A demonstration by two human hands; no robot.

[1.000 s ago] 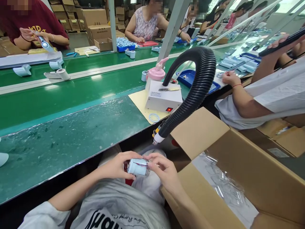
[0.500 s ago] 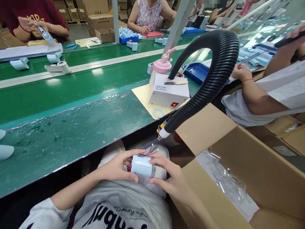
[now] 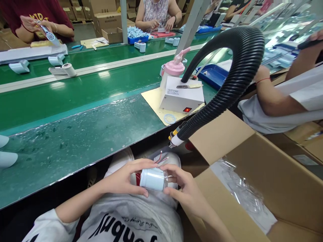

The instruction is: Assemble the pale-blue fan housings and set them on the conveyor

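Above my lap I hold a light blue cylindrical housing (image 3: 152, 179), lying on its side, with a clear plastic rim (image 3: 166, 178) at its right end. My left hand (image 3: 123, 178) is curled around its left end, thumb below and fingers over the top. Fingers and thumb of my right hand (image 3: 183, 186) grip the clear right end. Thin red and white-tipped wires (image 3: 160, 158) stick up behind the housing; where they join is hidden.
A black corrugated hose (image 3: 237, 74) arches from a white box (image 3: 181, 95) to beside the bench edge. At right stands an open carton (image 3: 282, 178) with clear plastic parts (image 3: 242, 188). A pale blue ring (image 3: 169, 118) lies on the yellow board (image 3: 153, 99). Co-workers sit around the green line.
The housing has shifted slightly right and down with my hands. My left fingers reach further over its top, and my right hand has moved a little outward along the clear end.
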